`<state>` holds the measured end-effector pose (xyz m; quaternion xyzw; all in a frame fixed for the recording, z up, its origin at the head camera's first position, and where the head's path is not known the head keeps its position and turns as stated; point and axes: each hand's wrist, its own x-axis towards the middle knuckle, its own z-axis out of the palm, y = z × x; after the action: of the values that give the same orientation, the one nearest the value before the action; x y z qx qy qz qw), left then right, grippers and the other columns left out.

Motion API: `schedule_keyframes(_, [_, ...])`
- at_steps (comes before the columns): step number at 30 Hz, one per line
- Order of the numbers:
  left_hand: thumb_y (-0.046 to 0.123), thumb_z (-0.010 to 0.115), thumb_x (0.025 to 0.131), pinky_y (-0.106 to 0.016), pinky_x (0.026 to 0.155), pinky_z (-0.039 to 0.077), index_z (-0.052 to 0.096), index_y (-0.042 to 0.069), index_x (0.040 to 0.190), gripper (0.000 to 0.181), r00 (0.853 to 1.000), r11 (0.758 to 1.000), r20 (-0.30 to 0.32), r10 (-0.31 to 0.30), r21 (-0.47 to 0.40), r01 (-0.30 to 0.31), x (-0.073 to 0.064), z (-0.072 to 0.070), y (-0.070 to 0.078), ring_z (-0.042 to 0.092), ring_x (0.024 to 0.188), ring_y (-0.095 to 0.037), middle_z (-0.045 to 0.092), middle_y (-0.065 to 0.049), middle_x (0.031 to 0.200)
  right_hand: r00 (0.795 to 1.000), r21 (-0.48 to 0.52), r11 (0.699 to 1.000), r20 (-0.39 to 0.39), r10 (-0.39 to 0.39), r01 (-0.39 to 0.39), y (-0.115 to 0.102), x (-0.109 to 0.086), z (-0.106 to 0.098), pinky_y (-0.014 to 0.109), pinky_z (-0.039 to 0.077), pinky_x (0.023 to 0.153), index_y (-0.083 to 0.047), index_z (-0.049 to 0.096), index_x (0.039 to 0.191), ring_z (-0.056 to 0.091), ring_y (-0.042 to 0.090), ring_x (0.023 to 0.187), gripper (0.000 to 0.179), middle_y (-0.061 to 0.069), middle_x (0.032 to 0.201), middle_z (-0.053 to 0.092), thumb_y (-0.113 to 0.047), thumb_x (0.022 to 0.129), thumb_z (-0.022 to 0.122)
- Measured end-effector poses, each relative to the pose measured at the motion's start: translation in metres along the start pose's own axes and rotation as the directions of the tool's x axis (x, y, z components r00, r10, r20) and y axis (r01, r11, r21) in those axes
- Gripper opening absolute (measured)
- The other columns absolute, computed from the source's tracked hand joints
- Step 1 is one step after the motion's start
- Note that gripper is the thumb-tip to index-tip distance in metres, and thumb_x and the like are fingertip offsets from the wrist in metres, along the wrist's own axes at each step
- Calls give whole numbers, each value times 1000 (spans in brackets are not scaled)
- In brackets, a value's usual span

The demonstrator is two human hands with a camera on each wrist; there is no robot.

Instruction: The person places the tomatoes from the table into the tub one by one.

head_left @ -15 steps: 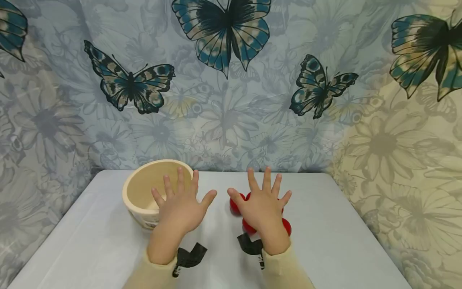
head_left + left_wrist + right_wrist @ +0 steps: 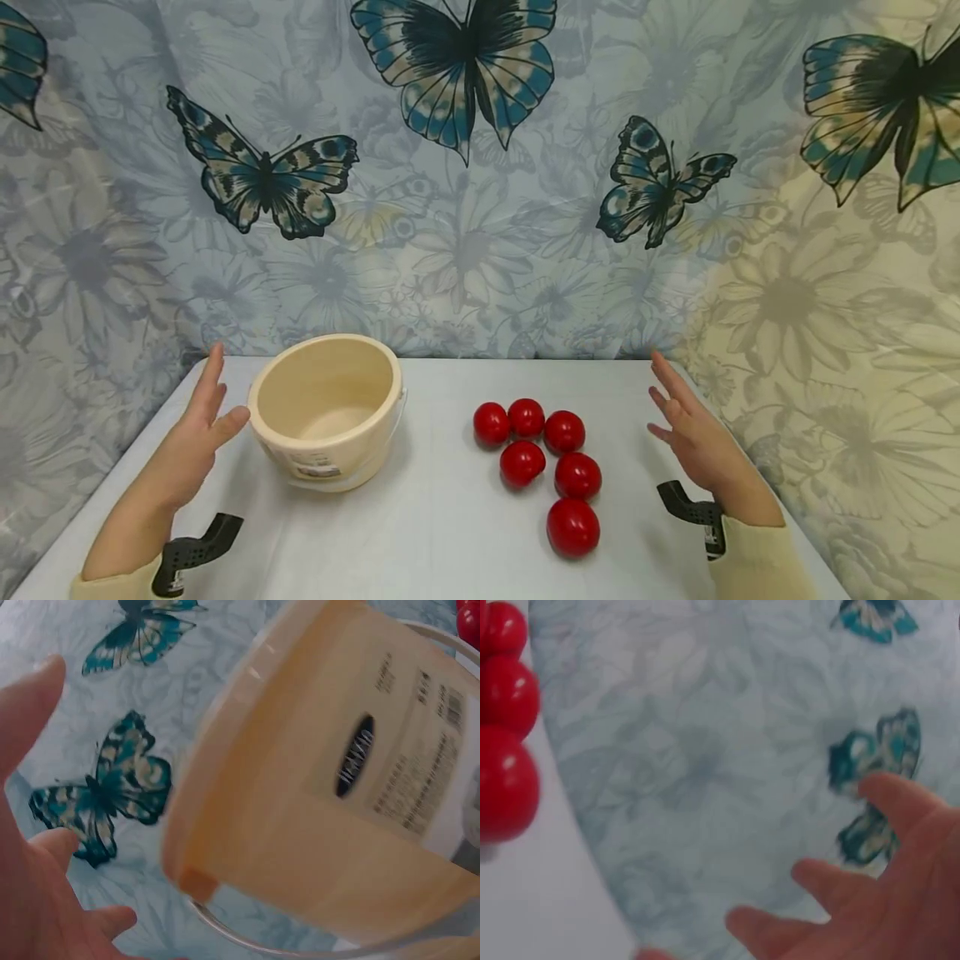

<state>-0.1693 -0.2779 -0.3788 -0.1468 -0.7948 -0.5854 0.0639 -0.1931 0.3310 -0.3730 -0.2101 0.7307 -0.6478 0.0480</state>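
Observation:
My left hand (image 2: 187,446) is held up just left of a cream plastic bucket (image 2: 375,446), palm turned inward, fingers straight and nothing in it. A printed label (image 2: 409,761) and a thin wire handle (image 2: 247,945) show on the bucket in the left wrist view. My right hand (image 2: 705,442) is raised at the table's right side, fingers spread and holding nothing. Between the hands, closer to the right one, lie several glossy red round balls (image 2: 573,527), grouped close together. In the right wrist view some of these red balls (image 2: 508,784) appear at the left edge.
A white table (image 2: 442,517) carries the bucket and the balls. Butterfly-patterned cloth (image 2: 480,283) stands behind the table and along its sides. Black straps (image 2: 198,542) sit at both wrists, over cream sleeves (image 2: 757,558).
Both hands have moved apart, the left to the left and the right to the right, turning from palms down to palms inward. The bucket and red balls are now uncovered.

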Motion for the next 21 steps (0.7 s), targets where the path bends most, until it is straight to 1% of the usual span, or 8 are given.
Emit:
schedule_keyframes(2, [18,43,108,-73,100,-10,-15,44,155,79,999,985,50,7,-170,2,0,2,-16,-24,141,-44,-28,-5,160,999,86,996,37,7,-10,19,-9,-5,75,16,102,-28,-1,161,-17,51,141,69,10,163,-19,-40,107,39])
schedule_keyframes(5, [14,42,108,-43,116,11,-14,41,156,78,996,962,84,34,-274,-10,1,11,-35,-16,144,-44,-27,-9,161,994,161,984,93,58,-72,51,-18,-6,66,36,98,-28,6,162,-3,53,142,67,9,164,-7,-35,107,44])
schedule_keyframes(7, [11,41,108,-27,108,29,-13,36,157,78,995,955,87,43,-295,-16,2,16,-43,-3,148,-35,-26,-11,161,986,198,972,133,100,-125,69,-21,-3,62,41,96,-28,12,161,6,52,143,64,10,163,1,-27,107,45])
schedule_keyframes(9, [7,40,107,-17,93,40,-12,30,159,77,996,953,73,53,-303,-28,2,19,-49,17,146,-25,-24,-14,161,978,218,961,155,141,-173,82,-23,1,61,42,95,-25,17,161,12,50,143,62,12,162,7,-19,106,45])
schedule_keyframes(11, [5,38,107,-18,90,43,-11,25,160,75,997,948,51,60,-316,-40,3,22,-52,35,137,-14,-20,-18,161,974,231,953,159,164,-198,92,-23,5,61,42,94,-19,19,160,13,49,144,62,18,161,9,-14,104,46])
schedule_keyframes(13, [5,38,107,-20,88,45,-9,22,160,73,997,940,38,69,-338,-52,4,23,-54,44,126,-7,-16,-22,161,972,214,953,143,186,-214,99,-23,8,59,44,93,-12,20,159,14,49,144,64,22,160,10,-12,102,49])
schedule_keyframes(15, [6,37,107,-22,88,45,-7,20,160,71,997,933,30,75,-354,-60,5,25,-54,45,124,-7,-14,-23,160,971,175,958,116,209,-227,102,-22,10,57,46,92,-7,23,157,20,49,142,65,25,159,14,-10,100,54])
schedule_keyframes(21, [10,37,107,-23,87,45,-5,20,160,69,997,936,36,72,-348,-55,8,26,-56,45,123,-11,-11,-24,159,960,43,964,114,257,-263,107,-14,21,51,49,91,-9,39,152,48,41,127,63,28,152,31,-11,94,65])
